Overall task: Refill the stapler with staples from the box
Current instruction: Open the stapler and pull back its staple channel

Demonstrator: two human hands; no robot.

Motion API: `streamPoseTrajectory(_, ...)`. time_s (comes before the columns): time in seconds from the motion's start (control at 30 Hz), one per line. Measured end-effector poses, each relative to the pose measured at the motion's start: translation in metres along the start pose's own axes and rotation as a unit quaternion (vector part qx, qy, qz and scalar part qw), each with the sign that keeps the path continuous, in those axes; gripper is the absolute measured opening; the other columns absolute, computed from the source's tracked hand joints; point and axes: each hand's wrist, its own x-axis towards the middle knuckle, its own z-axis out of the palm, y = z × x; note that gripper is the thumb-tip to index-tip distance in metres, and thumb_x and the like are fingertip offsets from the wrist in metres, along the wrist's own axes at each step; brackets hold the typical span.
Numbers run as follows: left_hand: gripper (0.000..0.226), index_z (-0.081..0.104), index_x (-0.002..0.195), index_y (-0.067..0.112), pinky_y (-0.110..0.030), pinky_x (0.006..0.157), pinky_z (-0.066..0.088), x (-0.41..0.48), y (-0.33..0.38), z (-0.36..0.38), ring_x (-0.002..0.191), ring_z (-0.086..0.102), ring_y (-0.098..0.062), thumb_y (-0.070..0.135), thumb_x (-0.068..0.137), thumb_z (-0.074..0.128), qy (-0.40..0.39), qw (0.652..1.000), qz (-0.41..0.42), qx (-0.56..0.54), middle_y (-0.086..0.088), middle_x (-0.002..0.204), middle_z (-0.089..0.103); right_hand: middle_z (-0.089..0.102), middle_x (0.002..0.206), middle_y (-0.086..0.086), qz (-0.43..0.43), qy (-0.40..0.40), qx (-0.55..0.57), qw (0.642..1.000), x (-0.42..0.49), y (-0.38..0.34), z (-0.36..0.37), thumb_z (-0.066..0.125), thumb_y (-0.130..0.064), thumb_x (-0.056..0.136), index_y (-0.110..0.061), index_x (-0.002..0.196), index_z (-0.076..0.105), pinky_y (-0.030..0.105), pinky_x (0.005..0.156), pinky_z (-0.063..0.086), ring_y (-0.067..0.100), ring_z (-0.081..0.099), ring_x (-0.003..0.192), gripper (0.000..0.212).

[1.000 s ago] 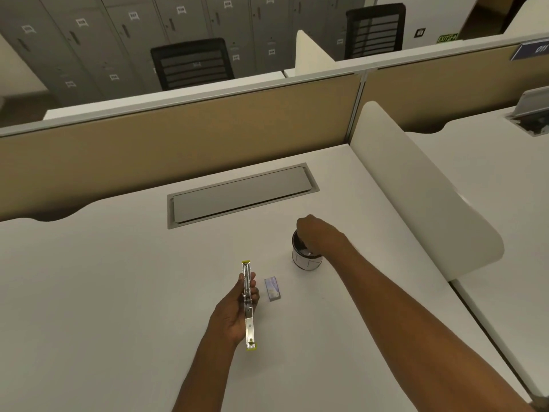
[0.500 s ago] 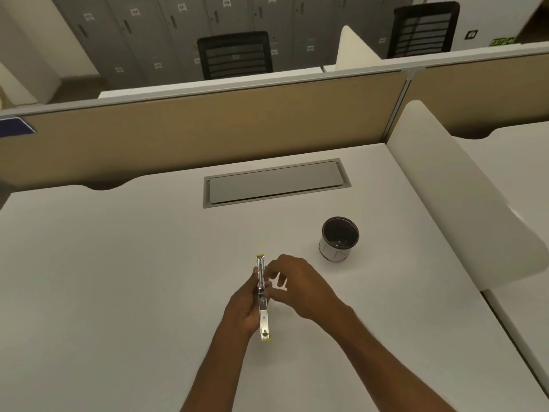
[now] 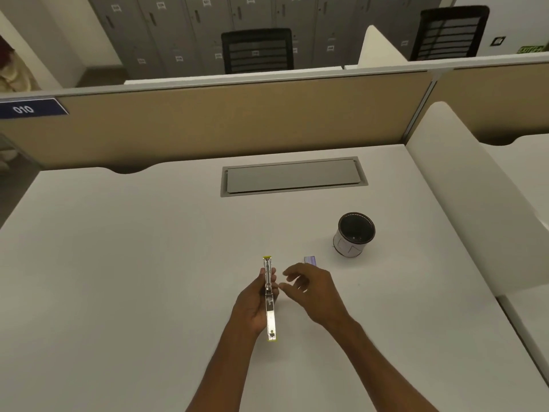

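Observation:
My left hand [image 3: 254, 307] holds a slim silver stapler [image 3: 269, 298] with yellow-green ends, opened out flat and pointing away from me above the white desk. My right hand [image 3: 315, 289] hovers just right of the stapler, fingers loosely curled and apart; whether anything is pinched between them cannot be told. A small purple staple box [image 3: 310, 259] lies on the desk just beyond my right hand's fingers, partly hidden by them.
A round black-lined pen cup [image 3: 354, 234] stands on the white desk [image 3: 118, 278] to the right of the box. A grey cable-tray lid [image 3: 292, 176] is set into the desk further back. A tan partition [image 3: 237, 123] closes the far edge, a white divider [image 3: 475, 197] the right.
My right hand came back from the pen cup to the stapler, then drew slightly to the right, uncovering the staple box. My left hand kept holding the stapler.

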Motion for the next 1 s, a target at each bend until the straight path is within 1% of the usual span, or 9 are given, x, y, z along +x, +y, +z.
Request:
streamPoseTrajectory(0.17, 0.023, 0.072, 0.105, 0.001, -0.023, 0.061, 0.061, 0.005, -0.007, -0.005, 0.061, 0.066, -0.013, 0.021, 0.097, 0.064, 0.022, 0.998, 0.051, 0.016, -0.006, 0.078, 0.071, 0.07, 0.079, -0.005, 0.106, -0.054, -0.035, 0.992, -0.02, 0.012, 0.031, 0.086, -0.043, 0.063, -0.021, 0.085, 0.064, 0.025, 0.061, 0.054, 0.005, 0.066, 0.068, 0.038)
streamPoseTrajectory(0.3, 0.027, 0.071, 0.107, 0.0, -0.021, 0.06, 0.059, 0.013, -0.007, -0.004, 0.06, 0.066, -0.011, 0.024, 0.102, 0.058, 0.036, 0.995, 0.089, 0.018, -0.008, 0.086, 0.07, 0.071, 0.069, -0.003, 0.154, -0.002, 0.005, 0.988, -0.027, 0.013, 0.053, 0.083, -0.031, 0.069, -0.017, 0.084, 0.069, 0.028, 0.059, 0.059, 0.008, 0.07, 0.06, 0.025)
streamPoseTrajectory(0.4, 0.028, 0.076, 0.103, 0.002, -0.026, 0.071, 0.059, 0.017, -0.007, -0.002, 0.067, 0.067, -0.014, 0.029, 0.097, 0.068, 0.069, 0.986, 0.121, 0.09, -0.006, 0.083, 0.076, 0.071, 0.07, -0.002, 0.155, 0.033, -0.001, 0.987, -0.026, 0.008, 0.061, 0.079, -0.024, 0.073, -0.013, 0.089, 0.072, 0.028, 0.063, 0.059, 0.008, 0.069, 0.062, 0.02)
streamPoseTrajectory(0.5, 0.019, 0.08, 0.1, 0.003, -0.034, 0.081, 0.059, 0.023, -0.005, -0.002, 0.074, 0.068, -0.021, 0.019, 0.091, 0.076, 0.099, 0.966, 0.149, 0.188, -0.011, 0.085, 0.075, 0.071, 0.079, 0.002, 0.143, 0.04, -0.052, 0.988, -0.024, 0.006, 0.067, 0.075, -0.022, 0.078, -0.011, 0.091, 0.069, 0.026, 0.063, 0.052, 0.015, 0.067, 0.068, 0.018)
streamPoseTrajectory(0.57, 0.017, 0.081, 0.088, 0.007, -0.036, 0.077, 0.057, 0.029, -0.001, -0.002, 0.071, 0.064, -0.023, 0.023, 0.09, 0.077, 0.114, 0.932, 0.185, 0.292, -0.011, 0.079, 0.071, 0.07, 0.085, 0.004, 0.138, 0.04, -0.103, 0.984, -0.024, 0.009, 0.072, 0.07, -0.022, 0.083, -0.011, 0.092, 0.067, 0.026, 0.065, 0.049, 0.016, 0.065, 0.074, 0.014)
streamPoseTrajectory(0.63, 0.03, 0.077, 0.071, 0.008, -0.034, 0.067, 0.048, 0.032, 0.004, -0.001, 0.062, 0.056, -0.02, 0.032, 0.089, 0.077, 0.138, 0.87, 0.22, 0.419, -0.005, 0.064, 0.065, 0.07, 0.091, 0.004, 0.126, 0.037, -0.153, 0.979, -0.023, 0.014, 0.078, 0.064, -0.023, 0.087, -0.012, 0.096, 0.066, 0.026, 0.068, 0.047, 0.017, 0.065, 0.081, 0.014)
streamPoseTrajectory(0.73, 0.024, 0.076, 0.066, 0.009, -0.035, 0.062, 0.048, 0.033, 0.011, 0.005, 0.052, 0.052, -0.017, 0.023, 0.084, 0.082, 0.172, 0.807, 0.262, 0.5, -0.002, 0.056, 0.063, 0.067, 0.098, 0.005, 0.12, 0.022, -0.21, 0.97, -0.025, 0.02, 0.084, 0.058, -0.022, 0.092, -0.011, 0.102, 0.064, 0.023, 0.07, 0.041, 0.019, 0.065, 0.089, 0.015)
streamPoseTrajectory(0.83, 0.013, 0.081, 0.072, 0.009, -0.042, 0.068, 0.062, 0.035, 0.016, 0.006, 0.053, 0.064, -0.022, 0.018, 0.073, 0.09, 0.19, 0.774, 0.26, 0.545, -0.008, 0.062, 0.073, 0.066, 0.102, 0.005, 0.119, 0.026, -0.234, 0.965, -0.027, 0.028, 0.088, 0.055, -0.02, 0.094, -0.012, 0.104, 0.063, 0.023, 0.073, 0.043, 0.018, 0.063, 0.09, 0.014)
streamPoseTrajectory(1.0, 0.021, 0.076, 0.058, 0.012, -0.046, 0.064, 0.064, 0.039, 0.019, 0.005, 0.054, 0.073, -0.03, 0.019, 0.067, 0.094, 0.184, 0.738, 0.263, 0.594, -0.008, 0.054, 0.071, 0.064, 0.101, 0.002, 0.091, 0.027, -0.225, 0.97, -0.03, 0.036, 0.082, 0.057, -0.028, 0.095, -0.014, 0.106, 0.063, 0.022, 0.074, 0.039, 0.018, 0.062, 0.092, 0.019)
